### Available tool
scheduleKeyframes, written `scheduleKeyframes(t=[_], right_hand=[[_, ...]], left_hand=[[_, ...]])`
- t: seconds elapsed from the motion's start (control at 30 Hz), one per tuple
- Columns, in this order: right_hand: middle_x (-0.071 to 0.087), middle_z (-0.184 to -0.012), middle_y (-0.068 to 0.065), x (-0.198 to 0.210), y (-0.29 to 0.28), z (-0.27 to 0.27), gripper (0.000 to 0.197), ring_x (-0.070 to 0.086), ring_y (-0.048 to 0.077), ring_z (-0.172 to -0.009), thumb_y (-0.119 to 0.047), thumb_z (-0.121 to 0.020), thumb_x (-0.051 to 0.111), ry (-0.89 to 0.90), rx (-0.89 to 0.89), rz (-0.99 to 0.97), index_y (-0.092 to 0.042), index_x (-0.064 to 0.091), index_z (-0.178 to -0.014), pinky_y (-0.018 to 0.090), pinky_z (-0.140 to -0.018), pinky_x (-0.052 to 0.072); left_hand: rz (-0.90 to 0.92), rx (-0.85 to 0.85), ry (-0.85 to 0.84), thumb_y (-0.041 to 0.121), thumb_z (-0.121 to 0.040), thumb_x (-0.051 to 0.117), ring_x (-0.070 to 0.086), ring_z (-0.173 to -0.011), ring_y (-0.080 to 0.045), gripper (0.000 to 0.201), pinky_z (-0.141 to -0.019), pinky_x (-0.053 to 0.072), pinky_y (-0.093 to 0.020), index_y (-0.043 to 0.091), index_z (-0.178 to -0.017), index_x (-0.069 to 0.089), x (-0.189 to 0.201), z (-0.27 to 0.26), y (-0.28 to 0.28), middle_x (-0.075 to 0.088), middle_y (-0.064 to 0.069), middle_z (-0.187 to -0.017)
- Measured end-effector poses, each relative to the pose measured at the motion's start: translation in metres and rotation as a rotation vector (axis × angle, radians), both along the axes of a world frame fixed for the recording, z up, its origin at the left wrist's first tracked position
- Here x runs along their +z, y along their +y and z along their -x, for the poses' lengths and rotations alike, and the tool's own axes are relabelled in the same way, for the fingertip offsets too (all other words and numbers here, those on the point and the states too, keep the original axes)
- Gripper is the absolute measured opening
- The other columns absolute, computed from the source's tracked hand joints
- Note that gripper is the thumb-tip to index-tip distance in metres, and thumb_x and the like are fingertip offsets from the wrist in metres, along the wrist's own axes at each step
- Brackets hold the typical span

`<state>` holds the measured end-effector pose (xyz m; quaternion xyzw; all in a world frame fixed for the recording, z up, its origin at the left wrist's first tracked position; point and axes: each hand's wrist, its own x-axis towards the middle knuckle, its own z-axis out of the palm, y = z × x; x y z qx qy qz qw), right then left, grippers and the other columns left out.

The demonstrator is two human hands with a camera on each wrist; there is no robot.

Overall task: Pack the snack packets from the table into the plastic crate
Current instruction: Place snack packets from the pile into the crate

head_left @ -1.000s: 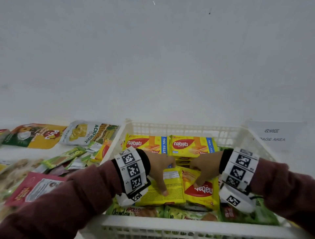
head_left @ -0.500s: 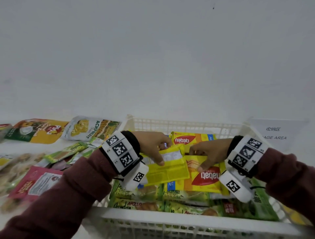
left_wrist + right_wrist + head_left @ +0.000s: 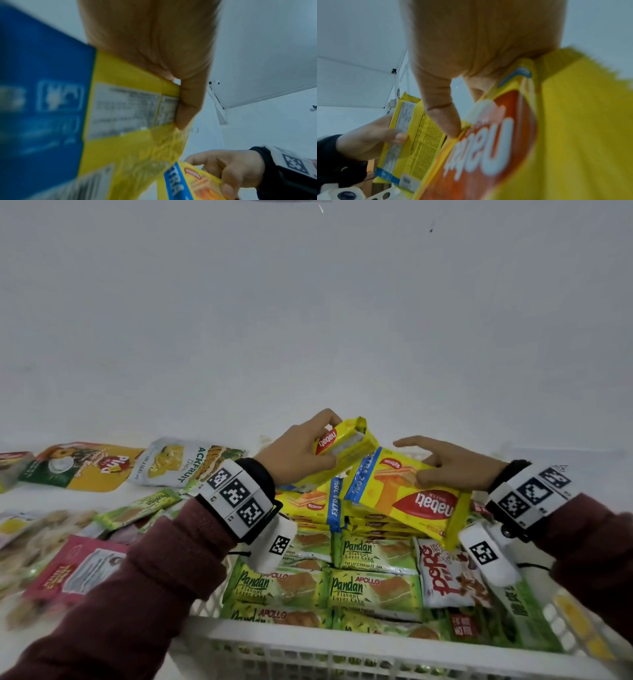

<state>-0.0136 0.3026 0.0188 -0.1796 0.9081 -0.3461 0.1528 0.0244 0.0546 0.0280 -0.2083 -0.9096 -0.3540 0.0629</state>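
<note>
Above the crate (image 3: 342, 652), both hands' wafer packets have risen higher.

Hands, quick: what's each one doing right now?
Left hand: holds a yellow packet.
Right hand: holds another Nabati packet.

White wall (image 3: 308, 320) behind.

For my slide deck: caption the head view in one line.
Left hand and right hand each hold a yellow Nabati wafer packet above the white plastic crate.
</note>
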Motion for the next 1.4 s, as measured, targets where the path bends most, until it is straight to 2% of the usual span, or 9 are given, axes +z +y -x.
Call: scheduleKeyframes(t=[0.17, 0.37, 0.57, 0.73, 0.8, 0.93, 1.1, 1.3, 1.4], right_hand=[[0.063, -0.081, 0.001, 0.001, 0.005, 0.003, 0.047, 0.063, 0.006, -0.053, 0.0, -0.087, 0.058, 0.021, -0.069, 0.095, -0.032, 0.045, -0.119, 0.022, -0.055, 0.052], [0.051, -0.063, 0.001, -0.02, -0.008, 0.004, 0.042, 0.035, 0.005, -0.027, -0.02, -0.09, 0.058, -0.07, -0.15, -0.16, -0.017, 0.043, -0.129, 0.016, -0.032, 0.03], [0.064, -0.101, 0.002, -0.019, -0.02, -0.009, 0.06, 0.063, 0.017, -0.083, -0.026, -0.085, 0.064, -0.082, 0.113, -0.569, -0.021, 0.035, -0.137, 0.028, -0.074, 0.052], [0.03, -0.136, 0.007, -0.03, -0.022, -0.006, 0.105, 0.036, 0.024, -0.123, -0.024, -0.073, 0.073, 0.438, 0.306, -1.054, -0.039, -0.002, -0.145, 0.031, -0.088, 0.039], [0.028, -0.141, 0.008, -0.04, -0.025, -0.008, 0.106, 0.037, 0.024, -0.125, -0.033, -0.07, 0.075, 0.633, 0.414, -1.07, -0.04, -0.001, -0.143, 0.033, -0.094, 0.039], [0.06, -0.118, 0.007, -0.057, -0.025, 0.003, 0.107, 0.063, 0.021, -0.094, -0.043, -0.038, 0.088, 0.825, 0.509, -1.044, -0.039, 0.033, -0.13, 0.028, -0.07, 0.053], [0.04, -0.132, 0.003, -0.066, -0.032, 0.007, 0.109, 0.042, 0.022, -0.11, -0.051, -0.029, 0.086, 0.977, 0.628, -1.014, -0.037, 0.038, -0.126, 0.038, -0.086, 0.051], [0.06, -0.119, -0.007, -0.05, -0.029, 0.003, 0.105, 0.053, 0.021, -0.115, -0.07, -0.028, 0.069, 0.969, 0.496, -0.92, -0.027, 0.045, -0.121, 0.044, -0.102, 0.028], [0.048, -0.131, -0.005, -0.024, -0.022, -0.001, 0.11, 0.039, 0.02, -0.127, -0.073, -0.034, 0.047, 0.756, 0.314, -0.851, -0.03, 0.026, -0.133, 0.047, -0.105, 0.013]], left_hand=[[0.122, 0.041, 0.171, 0.004, -0.084, 0.055, 0.051, -0.073, -0.027, 0.03, -0.062, 0.04, -0.028, 0.011, -0.111, 0.044, -0.003, 0.002, 0.002, 0.057, -0.005, -0.095], [0.41, 0.073, 0.196, 0.008, -0.085, 0.052, 0.04, -0.086, -0.019, 0.028, -0.068, 0.036, -0.031, 0.015, -0.11, 0.044, -0.017, 0.008, 0.006, 0.055, -0.004, -0.107], [0.804, 0.079, 0.173, 0.012, -0.089, 0.051, 0.039, -0.115, -0.025, 0.033, -0.083, 0.039, -0.036, 0.016, -0.12, 0.04, -0.036, 0.014, 0.01, 0.042, -0.003, -0.127], [0.855, 0.008, -0.137, 0.016, -0.076, 0.071, 0.03, -0.129, -0.027, 0.067, -0.089, 0.043, -0.039, 0.022, -0.13, 0.032, -0.048, 0.022, 0.004, 0.026, -0.004, -0.141], [0.82, -0.01, -0.283, 0.02, -0.067, 0.08, 0.022, -0.136, -0.029, 0.08, -0.099, 0.039, -0.044, 0.029, -0.131, 0.032, -0.047, 0.023, -0.001, 0.014, -0.005, -0.148], [0.778, 0.04, -0.325, 0.018, -0.065, 0.083, 0.015, -0.139, -0.031, 0.091, -0.105, 0.034, -0.049, 0.033, -0.136, 0.027, -0.042, 0.023, -0.008, 0.009, -0.005, -0.15], [0.861, 0.089, -0.307, 0.023, -0.064, 0.084, 0.027, -0.134, -0.033, 0.113, -0.103, 0.035, -0.049, 0.033, -0.146, 0.006, -0.041, 0.025, -0.008, 0.029, -0.011, -0.144], [0.839, 0.13, -0.267, 0.033, -0.063, 0.082, 0.028, -0.13, -0.032, 0.115, -0.102, 0.039, -0.049, 0.032, -0.146, 0.003, -0.04, 0.027, -0.012, 0.032, -0.011, -0.139], [0.735, 0.177, -0.234, 0.042, -0.064, 0.078, 0.031, -0.128, -0.033, 0.11, -0.099, 0.04, -0.048, 0.034, -0.145, 0.004, -0.037, 0.028, -0.016, 0.033, -0.012, -0.136]])
